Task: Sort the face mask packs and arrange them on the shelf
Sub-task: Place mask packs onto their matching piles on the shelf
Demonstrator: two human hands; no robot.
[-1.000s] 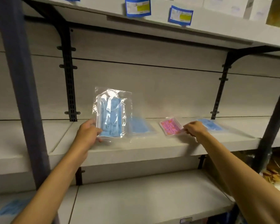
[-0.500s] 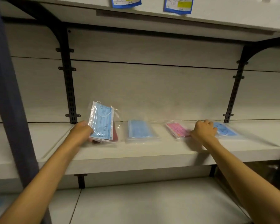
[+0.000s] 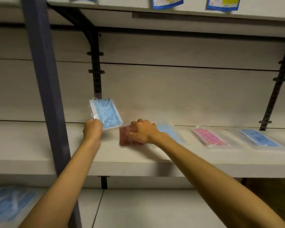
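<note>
My left hand (image 3: 92, 131) grips a clear pack of blue face masks (image 3: 105, 114) by its lower corner and holds it tilted above the middle shelf (image 3: 105, 167). My right hand (image 3: 142, 131) has its fingers curled round a dark red mask pack (image 3: 127, 137) just right of the blue one, low over the shelf board. Further right on the same shelf lie a plain blue pack (image 3: 170, 133), a pink pack (image 3: 209, 137) and another blue pack (image 3: 258, 138), all flat.
A dark blue upright post (image 3: 44, 86) stands left of my left arm. Black brackets (image 3: 95, 71) hold the shelves. Blue-labelled packs (image 3: 167, 1) hang at the upper shelf's edge. More blue masks (image 3: 8, 203) lie on the lower shelf at the left.
My right hand left the pink pack and crossed left to the red pack beside my left hand. The blue pack in my left hand tilted lower toward the shelf.
</note>
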